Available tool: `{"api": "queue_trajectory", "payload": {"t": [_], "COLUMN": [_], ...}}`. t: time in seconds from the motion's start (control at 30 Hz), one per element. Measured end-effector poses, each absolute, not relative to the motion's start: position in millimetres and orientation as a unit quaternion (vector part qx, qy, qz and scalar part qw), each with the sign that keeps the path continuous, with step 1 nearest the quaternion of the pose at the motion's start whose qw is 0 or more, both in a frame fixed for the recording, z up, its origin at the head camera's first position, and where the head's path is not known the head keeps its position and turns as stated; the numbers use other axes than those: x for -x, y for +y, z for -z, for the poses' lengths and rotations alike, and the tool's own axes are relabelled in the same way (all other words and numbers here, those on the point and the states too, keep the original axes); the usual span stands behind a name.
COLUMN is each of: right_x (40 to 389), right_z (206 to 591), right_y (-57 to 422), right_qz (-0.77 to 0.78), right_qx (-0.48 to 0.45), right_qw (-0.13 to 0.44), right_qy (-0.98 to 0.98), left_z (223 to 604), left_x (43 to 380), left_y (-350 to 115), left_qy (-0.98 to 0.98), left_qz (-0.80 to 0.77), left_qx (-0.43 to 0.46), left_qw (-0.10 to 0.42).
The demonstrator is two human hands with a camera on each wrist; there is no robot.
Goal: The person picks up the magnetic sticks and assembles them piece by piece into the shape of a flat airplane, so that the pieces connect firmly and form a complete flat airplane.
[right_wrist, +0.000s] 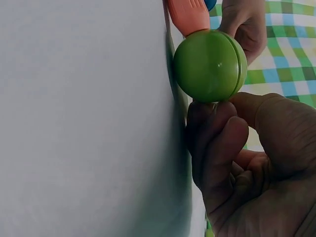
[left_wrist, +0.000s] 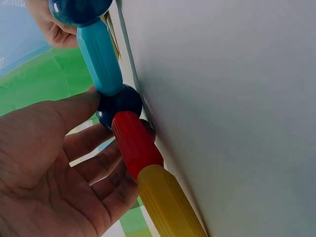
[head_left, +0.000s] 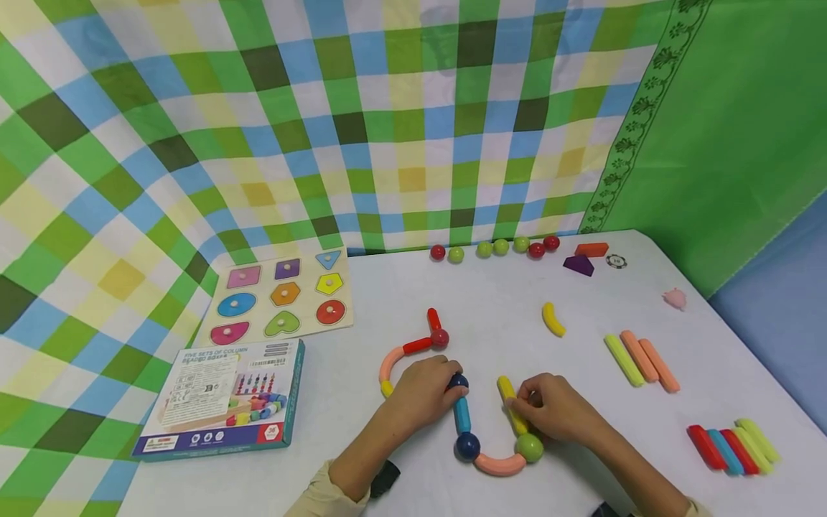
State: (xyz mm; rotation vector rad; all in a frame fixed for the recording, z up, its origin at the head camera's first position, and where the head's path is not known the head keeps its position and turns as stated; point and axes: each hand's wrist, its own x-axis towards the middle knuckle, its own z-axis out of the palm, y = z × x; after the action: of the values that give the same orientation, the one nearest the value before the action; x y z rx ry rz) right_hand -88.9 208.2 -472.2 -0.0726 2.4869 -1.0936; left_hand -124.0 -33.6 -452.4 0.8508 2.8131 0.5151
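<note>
Worktop (head_left: 484,294), white, one: it is carrying every item below.

Boxed bead set (head_left: 220,402), one: lying at the left, printed face up.

Peg puzzle board (head_left: 307,283), one: lying just behind the box, nine coloured shapes sitting in it.

Chain of rods and balls (head_left: 461,411), one: winding over the near middle of the worktop, by my judgement a good part assembled. Linked: a red end is leading through a red ball (head_left: 439,337) and a salmon curve (head_left: 390,361) to a yellow length, passing under the left hand to two dark blue balls, then curving on to a green ball (head_left: 529,448). The balls are looking glossy, the straight rods faceted.

Left hand (head_left: 423,391), one: gripping the upper dark blue ball (head_left: 459,381) between thumb and fingers.

Right hand (head_left: 552,409), one: pinching a yellow rod (head_left: 504,388), which is appearing to meet the green ball; whether that joint is holding, I cannot tell.

Loose rods (head_left: 640,356), nine: lying unlinked at the right, one yellow curve, a trio, a row of five.

Loose balls (head_left: 500,247), seven: lining the far edge, red and green, likewise unlinked.
</note>
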Motion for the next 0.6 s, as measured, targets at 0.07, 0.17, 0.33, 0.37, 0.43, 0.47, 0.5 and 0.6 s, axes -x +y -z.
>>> {"api": "queue_trajectory", "payload": {"t": [0.07,0.17,0.33,0.37,0.43,0.47,0.5,0.6], "right_x": [88.0,87.4,87.0,87.0,86.9,86.7,86.5,85.5], "right_z": [471.9,471.2,471.6,472.0,472.7,472.9,472.9,472.6], "right_y": [208.5,208.8,210.9,211.4,212.2,212.6,212.9,213.9], "right_qz": [0.397,0.401,0.418,0.422,0.426,0.426,0.423,0.410], "right_qx": [0.025,0.026,0.024,0.023,0.020,0.019,0.017,0.018], "right_qw": [0.212,0.212,0.218,0.219,0.222,0.221,0.220,0.219], "right_qy": [0.893,0.891,0.881,0.879,0.877,0.877,0.879,0.885], "left_z": [452.5,452.6,453.2,453.3,453.4,453.4,453.3,453.2], "left_x": [123.8,123.8,124.0,124.1,124.3,124.4,124.5,124.5], "left_y": [-33.6,-33.6,-33.3,-33.3,-33.3,-33.3,-33.3,-33.2], "left_qy": [0.940,0.940,0.940,0.941,0.941,0.941,0.941,0.940], "left_qz": [-0.172,-0.171,-0.173,-0.172,-0.170,-0.170,-0.170,-0.168], "left_qx": [-0.285,-0.284,-0.281,-0.282,-0.282,-0.283,-0.283,-0.284], "left_qw": [0.078,0.078,0.080,0.081,0.081,0.081,0.080,0.080]}}
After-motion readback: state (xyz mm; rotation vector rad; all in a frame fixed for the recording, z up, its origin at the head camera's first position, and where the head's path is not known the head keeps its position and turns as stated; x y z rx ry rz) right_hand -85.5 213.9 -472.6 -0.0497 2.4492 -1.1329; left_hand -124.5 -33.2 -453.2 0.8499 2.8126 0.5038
